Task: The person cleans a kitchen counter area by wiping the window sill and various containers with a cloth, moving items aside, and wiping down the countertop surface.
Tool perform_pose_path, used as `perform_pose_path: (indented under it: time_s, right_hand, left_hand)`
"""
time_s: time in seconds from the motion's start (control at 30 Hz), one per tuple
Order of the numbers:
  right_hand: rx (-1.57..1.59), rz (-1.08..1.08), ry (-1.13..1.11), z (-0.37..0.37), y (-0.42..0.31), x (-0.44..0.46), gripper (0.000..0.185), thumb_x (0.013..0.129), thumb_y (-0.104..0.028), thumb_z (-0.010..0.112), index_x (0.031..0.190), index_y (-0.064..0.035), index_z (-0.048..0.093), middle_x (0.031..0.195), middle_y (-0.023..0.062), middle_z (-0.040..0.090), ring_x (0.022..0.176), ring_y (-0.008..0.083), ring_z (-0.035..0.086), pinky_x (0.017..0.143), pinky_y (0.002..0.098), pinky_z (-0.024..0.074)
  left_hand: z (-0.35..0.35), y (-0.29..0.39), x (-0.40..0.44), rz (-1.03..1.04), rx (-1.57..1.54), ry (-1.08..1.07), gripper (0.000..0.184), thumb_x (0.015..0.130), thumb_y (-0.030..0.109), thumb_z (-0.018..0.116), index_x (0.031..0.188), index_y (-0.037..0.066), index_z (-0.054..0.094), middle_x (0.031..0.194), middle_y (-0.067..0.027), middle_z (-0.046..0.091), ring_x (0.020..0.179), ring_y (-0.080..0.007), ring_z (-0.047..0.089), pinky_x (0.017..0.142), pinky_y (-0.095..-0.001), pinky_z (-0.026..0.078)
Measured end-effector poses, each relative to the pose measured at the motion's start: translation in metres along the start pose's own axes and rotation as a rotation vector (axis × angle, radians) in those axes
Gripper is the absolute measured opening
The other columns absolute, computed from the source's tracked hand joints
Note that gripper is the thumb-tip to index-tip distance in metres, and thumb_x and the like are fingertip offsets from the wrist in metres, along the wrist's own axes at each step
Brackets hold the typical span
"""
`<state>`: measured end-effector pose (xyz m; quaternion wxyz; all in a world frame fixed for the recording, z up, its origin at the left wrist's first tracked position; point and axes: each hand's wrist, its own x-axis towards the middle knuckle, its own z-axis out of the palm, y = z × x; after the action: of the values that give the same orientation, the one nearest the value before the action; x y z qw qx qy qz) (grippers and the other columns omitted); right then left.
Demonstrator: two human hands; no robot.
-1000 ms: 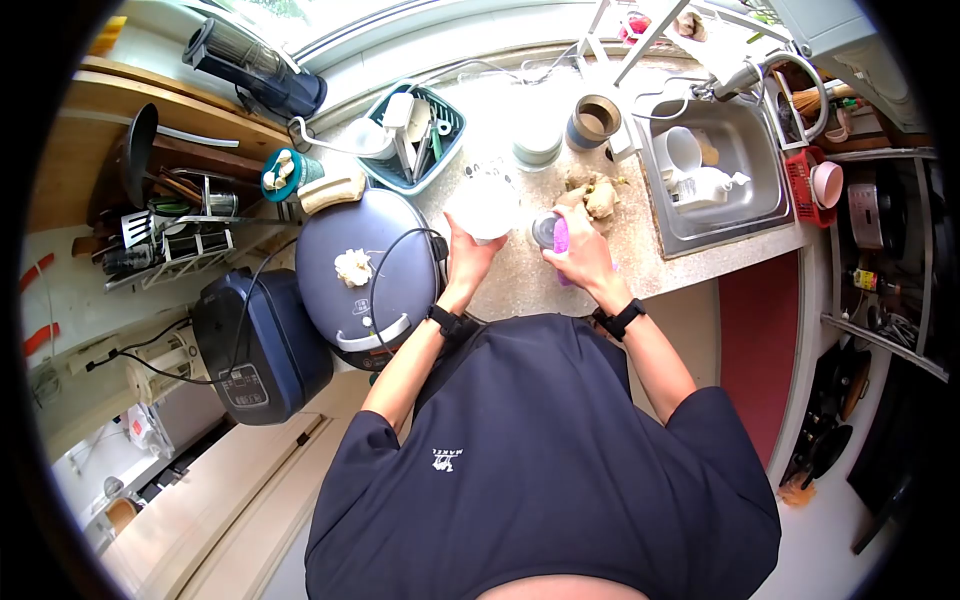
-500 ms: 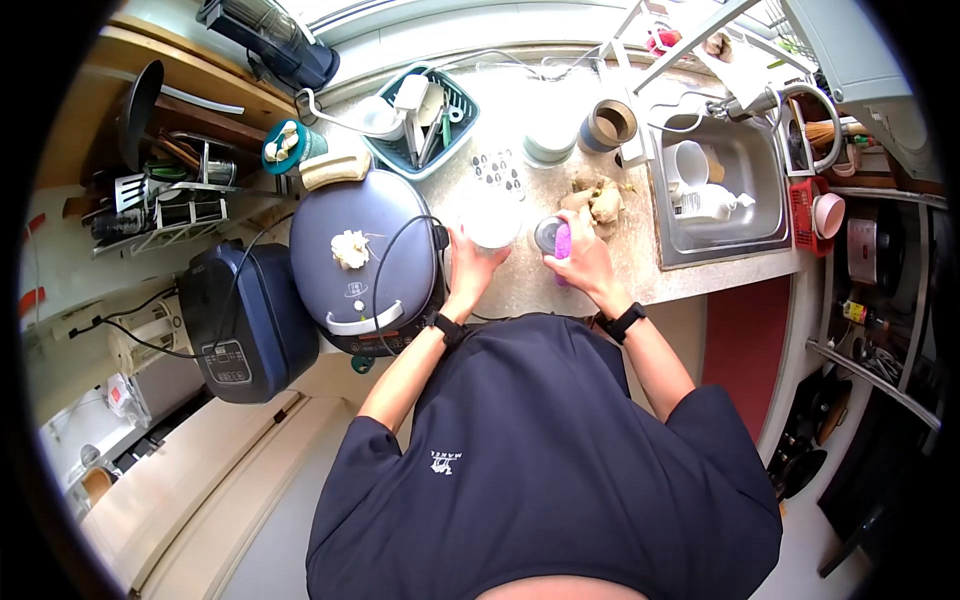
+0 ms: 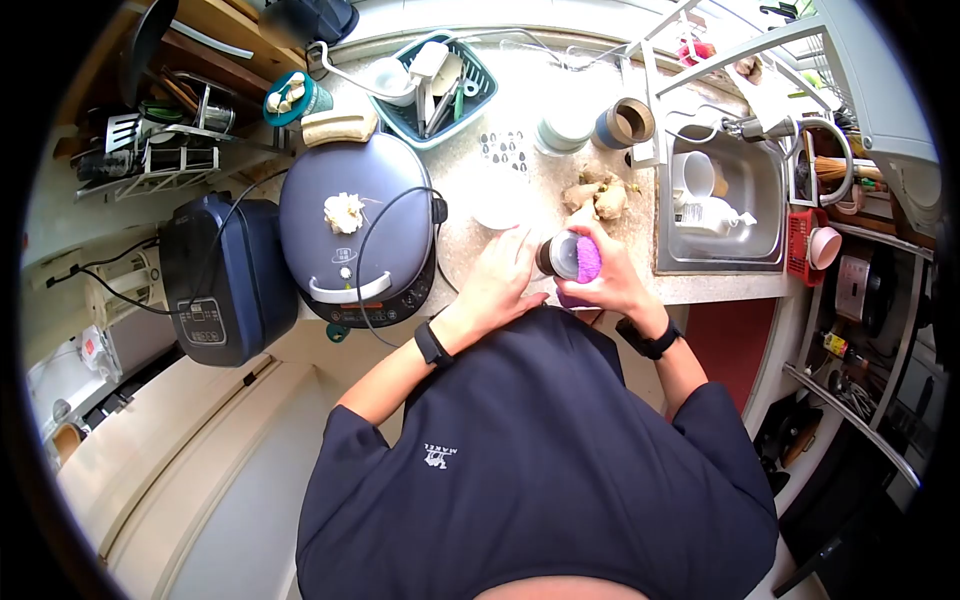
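Here, a speckled counter (image 3: 462, 205) with a sink (image 3: 720, 264) lies beneath both hands (image 3: 497, 275) (image 3: 614, 276).

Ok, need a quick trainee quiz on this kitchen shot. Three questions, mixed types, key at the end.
1. True or false: the right hand holds a purple item.
2. Where does the ginger lie?
A) in the sink
B) on the counter
C) inside a pot
3. Fill the gap: the pink bowl sits in the ____ basket.

Key: 1 true; 2 B; 3 red.
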<state>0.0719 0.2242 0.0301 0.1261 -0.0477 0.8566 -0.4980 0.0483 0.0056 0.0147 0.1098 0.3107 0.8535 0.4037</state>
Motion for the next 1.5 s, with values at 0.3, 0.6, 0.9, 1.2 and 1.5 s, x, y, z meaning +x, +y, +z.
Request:
perform_pose_path:
  time_s: [0.3,0.6,0.9,1.2,1.5]
  right_hand:
    - [-0.019,0.139,0.139,-0.010,-0.079,-0.014,0.069,0.064,-0.025,0.089,0.118,0.0003,0.055,0.107,0.0177,0.065,0.099,0.0275,0.066,0.088,0.0357,0.0515]
    - [-0.184,-0.050,0.103,-0.033,-0.101,-0.029,0.064,0.069,-0.034,0.088,0.116,-0.0013,0.060,0.112,0.0169,0.063,0.099,0.0312,0.065,0.083,0.0374,0.0519]
    - [-0.193,-0.173,0.135,-0.038,-0.120,-0.042,0.058,0.069,-0.033,0.088,0.112,-0.0016,0.065,0.098,0.0157,0.067,0.087,0.0302,0.068,0.078,0.0367,0.0533]
    - [-0.242,-0.199,0.301,-0.028,-0.130,-0.050,0.059,0.074,-0.045,0.083,0.111,-0.0020,0.067,0.085,0.0156,0.069,0.074,0.0337,0.068,0.070,0.0374,0.0544]
    - [-0.045,0.087,0.237,-0.034,-0.147,-0.068,0.069,0.070,-0.040,0.086,0.125,-0.0070,0.060,0.098,0.0144,0.066,0.092,0.0303,0.067,0.082,0.0373,0.0519]
  left_hand:
    - [-0.018,0.021,0.011,0.057,-0.370,0.110,0.049,0.073,0.021,0.078,0.116,0.004,0.061,0.101,-0.0201,0.066,0.095,-0.0391,0.064,0.081,-0.0434,0.052]
    - [-0.036,0.029,0.008,0.146,-0.175,0.020,0.046,0.066,0.016,0.079,0.106,0.004,0.062,0.092,-0.0186,0.065,0.086,-0.0374,0.065,0.078,-0.0430,0.052]
    - [-0.048,0.040,0.004,0.248,-0.095,0.008,0.052,0.061,0.016,0.082,0.107,0.003,0.061,0.097,-0.0149,0.065,0.093,-0.0338,0.063,0.082,-0.0414,0.051]
    - [-0.051,0.044,0.009,0.273,-0.227,-0.059,0.048,0.064,0.017,0.081,0.106,0.006,0.059,0.089,-0.0145,0.063,0.083,-0.0352,0.063,0.075,-0.0425,0.051]
    - [-0.052,0.046,0.004,0.300,-0.147,-0.021,0.049,0.065,0.015,0.080,0.108,0.004,0.058,0.092,-0.0167,0.063,0.087,-0.0366,0.064,0.076,-0.0429,0.051]
